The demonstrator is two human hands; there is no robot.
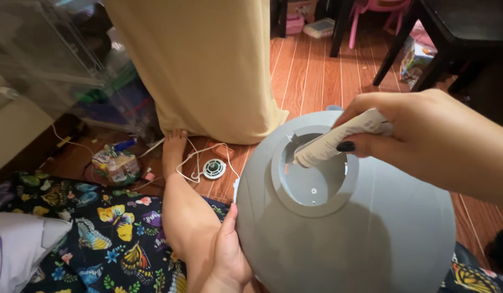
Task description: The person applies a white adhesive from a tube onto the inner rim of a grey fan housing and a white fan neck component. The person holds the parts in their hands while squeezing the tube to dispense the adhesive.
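Two hands work on one big grey dome (349,217), a rounded plastic shell that fills the near right of the view and hangs above the wooden floor (311,70). The left hand (229,255) cups the dome's near left edge from below, thumb up along the rim, fingers hidden under the shell; that hold seems meant to steady the dome and keep its round recess (315,173) tilted up toward the face. The right hand (425,135) comes in from the right, its fingers closed tight around a pale ridged handle (338,140), probably a small tool, whose tip points down into the recess near its far left wall. The slanted grip looks suited to reaching a spot inside the ring.

A bare leg (181,201) stretches away on the left, over a dark butterfly-print sheet (99,239). Beyond the foot, a white cord (194,163) and a small round white device (214,169) lie on the floor, beside a tan curtain (208,65) that drops to the boards. Clear plastic bins (61,59) stand far left; dark furniture legs (398,49) stand far right.
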